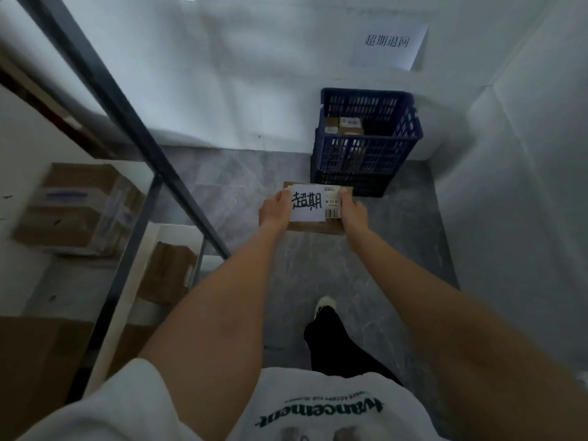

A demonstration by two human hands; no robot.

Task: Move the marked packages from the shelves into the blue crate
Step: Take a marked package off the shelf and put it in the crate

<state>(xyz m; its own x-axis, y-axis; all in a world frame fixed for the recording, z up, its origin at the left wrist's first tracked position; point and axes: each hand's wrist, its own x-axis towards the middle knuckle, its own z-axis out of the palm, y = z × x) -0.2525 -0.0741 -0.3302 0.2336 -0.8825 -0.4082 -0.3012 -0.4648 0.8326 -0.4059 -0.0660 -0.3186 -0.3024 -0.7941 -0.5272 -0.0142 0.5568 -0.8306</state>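
Brown cardboard, flat and shallow, is what I carry: the marked package (318,226) sits between my two hands, held out in front of me above the grey floor (241,186), just short of the blue crate (369,151) that stands in the corner where the floor meets the white walls. My left hand (275,208) grips its left edge and my right hand (351,210) grips its right edge, fingers curled under and thumbs laid over the top, so the box is clamped from both sides. It looks stiff and, I judge, light, since I hold it level at arm's length without sag; the card is dry and not slippery, and the short ends seem the best place to take hold. Its long axis runs left to right across me, its broad face turned up, with the white handwritten label (307,203) and a barcode sticker (332,208) readable from my side. A few small packages (345,125) already lie in the crate. To my left, cardboard boxes (79,208) rest on the shelves (133,224), and a printed sign (389,46) hangs on the wall above the crate.
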